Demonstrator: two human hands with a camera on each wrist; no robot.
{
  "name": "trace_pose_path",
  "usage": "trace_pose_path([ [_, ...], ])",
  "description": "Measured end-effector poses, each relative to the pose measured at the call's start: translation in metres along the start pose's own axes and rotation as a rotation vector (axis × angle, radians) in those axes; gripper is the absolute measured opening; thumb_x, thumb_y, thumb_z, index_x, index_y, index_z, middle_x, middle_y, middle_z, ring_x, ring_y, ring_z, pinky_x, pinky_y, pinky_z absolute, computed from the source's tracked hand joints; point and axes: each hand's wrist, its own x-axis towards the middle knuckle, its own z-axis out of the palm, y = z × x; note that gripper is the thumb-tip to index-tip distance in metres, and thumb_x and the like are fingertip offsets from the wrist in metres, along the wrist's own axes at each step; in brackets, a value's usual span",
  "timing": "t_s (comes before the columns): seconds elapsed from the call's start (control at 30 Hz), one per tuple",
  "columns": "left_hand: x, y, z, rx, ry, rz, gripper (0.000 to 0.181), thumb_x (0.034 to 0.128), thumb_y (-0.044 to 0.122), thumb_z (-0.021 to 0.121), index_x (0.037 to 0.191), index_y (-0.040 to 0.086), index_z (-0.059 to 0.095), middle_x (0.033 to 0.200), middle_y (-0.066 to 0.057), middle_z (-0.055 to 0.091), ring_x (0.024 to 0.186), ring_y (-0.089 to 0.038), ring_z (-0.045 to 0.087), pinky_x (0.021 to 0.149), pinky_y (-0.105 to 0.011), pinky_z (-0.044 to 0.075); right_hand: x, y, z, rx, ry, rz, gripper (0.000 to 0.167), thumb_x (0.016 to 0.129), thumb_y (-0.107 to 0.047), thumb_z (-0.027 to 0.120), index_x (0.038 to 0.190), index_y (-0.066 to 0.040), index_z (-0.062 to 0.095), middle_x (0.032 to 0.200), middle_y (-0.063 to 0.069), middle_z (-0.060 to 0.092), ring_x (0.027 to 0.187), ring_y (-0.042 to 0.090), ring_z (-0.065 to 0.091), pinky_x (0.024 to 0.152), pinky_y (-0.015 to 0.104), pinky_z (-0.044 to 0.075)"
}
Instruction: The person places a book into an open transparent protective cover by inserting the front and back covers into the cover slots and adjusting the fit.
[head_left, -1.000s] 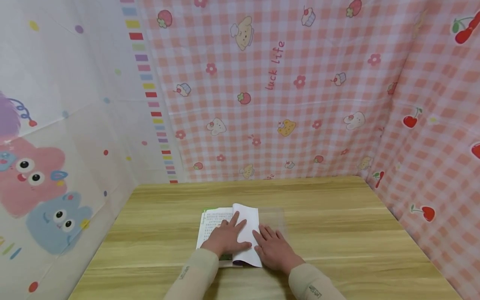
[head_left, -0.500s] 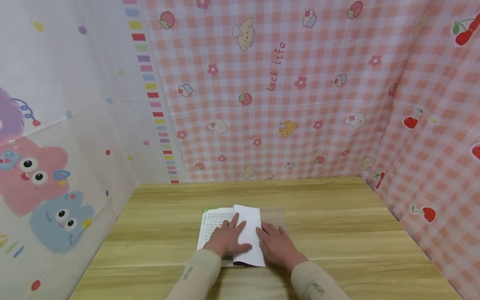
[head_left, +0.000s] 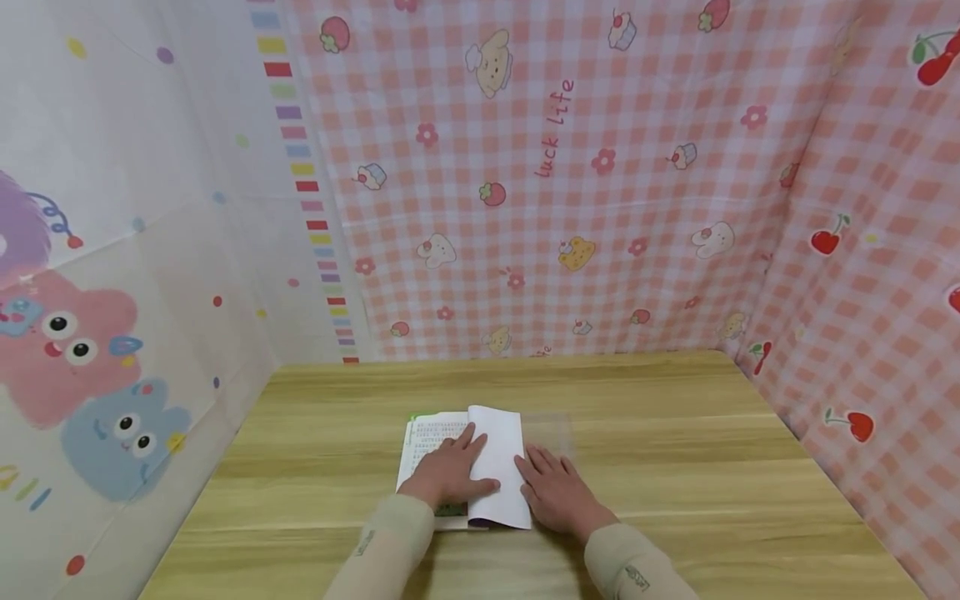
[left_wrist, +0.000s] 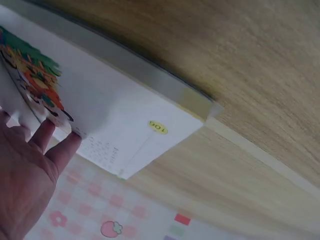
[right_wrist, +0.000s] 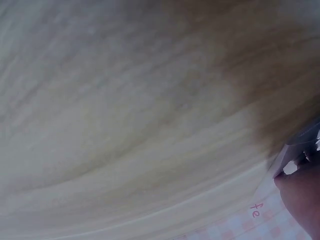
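One open book [head_left: 502, 452], page 106 [left_wrist: 112, 107]

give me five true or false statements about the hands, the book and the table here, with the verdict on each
1. The left hand lies with its fingers spread over the open book. True.
2. The right hand is clenched into a fist. False: its fingers are extended, beside the right edge of the white sheet.
3. The left thumb rests on the white sheet. True.
4. The page number in the left wrist view sits in a red square. False: it is in a yellow oval.
5. The table is covered by a checked cloth. False: its top shows wood grain; the pink checked cloth hangs behind it.
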Motion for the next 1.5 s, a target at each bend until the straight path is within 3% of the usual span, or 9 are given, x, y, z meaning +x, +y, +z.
trace_pose_path([
  [0.3, -0.002, 0.012, 0.002, 0.077, 0.008, -0.035, 0.081, 0.0891, 0.061, 0.06, 0.153, 0.016, 0.039, 0.162, -0.01, 0.026, 0.136, -0.036, 0.04, 0.102, -0.054, 0.042, -0.002, -0.007, -0.016, 0.009, 0.067, -0.021, 0.043, 0.103, -0.017, 0.048, 0.142, -0.002, 0.051, 0.146, 0.024, 0.047, 0.135, 0.041, 0.042, 0.106, 0.065, 0.031],
  [0.53, -0.002, 0.014, 0.002, 0.087, 0.002, -0.052, 0.081, 0.0888, 0.061, 0.061, 0.154, 0.018, 0.039, 0.162, -0.01, 0.025, 0.137, -0.036, 0.038, 0.104, -0.055, 0.039, -0.004, -0.011, -0.026, 0.007, 0.026, 0.009, 0.04, 0.102, -0.014, 0.048, 0.14, -0.003, 0.054, 0.146, 0.023, 0.047, 0.136, 0.04, 0.041, 0.107, 0.064, 0.031],
  [1.0, -0.002, 0.019, 0.004, 0.123, 0.039, -0.048, 0.079, 0.0893, 0.06, 0.06, 0.152, 0.017, 0.041, 0.161, -0.013, 0.027, 0.134, -0.038, 0.04, 0.102, -0.059, 0.039, -0.008, -0.006, -0.023, 0.062, 0.05, -0.014, 0.043, 0.101, -0.01, 0.047, 0.141, 0.006, 0.048, 0.145, 0.025, 0.047, 0.136, 0.041, 0.041, 0.107, 0.062, 0.032],
  [1.13, -0.004, 0.02, 0.003, 0.112, 0.038, -0.037, 0.079, 0.0889, 0.059, 0.062, 0.152, 0.016, 0.041, 0.16, -0.014, 0.027, 0.133, -0.039, 0.041, 0.101, -0.059, 0.039, -0.008, 0.0, -0.022, 0.078, 0.054, -0.014, 0.05, 0.091, -0.001, 0.047, 0.14, 0.01, 0.047, 0.145, 0.025, 0.047, 0.137, 0.041, 0.041, 0.109, 0.06, 0.03],
  [1.27, -0.003, 0.019, 0.005, 0.122, 0.043, -0.028, 0.08, 0.0888, 0.061, 0.06, 0.152, 0.016, 0.041, 0.16, -0.015, 0.028, 0.131, -0.039, 0.042, 0.1, -0.06, 0.04, -0.009, 0.005, -0.021, 0.02, 0.031, 0.0, 0.062, 0.081, 0.002, 0.049, 0.142, 0.007, 0.046, 0.148, 0.024, 0.044, 0.14, 0.04, 0.036, 0.112, 0.061, 0.025],
  [1.5, -0.001, 0.019, 0.007, 0.148, 0.038, -0.046, 0.08, 0.09, 0.065, 0.054, 0.153, 0.019, 0.04, 0.161, -0.012, 0.027, 0.133, -0.037, 0.041, 0.101, -0.059, 0.039, -0.01, 0.006, -0.018, -0.011, 0.067, -0.041, 0.043, 0.101, -0.016, 0.051, 0.141, -0.001, 0.052, 0.145, 0.023, 0.048, 0.136, 0.041, 0.041, 0.109, 0.063, 0.028],
])
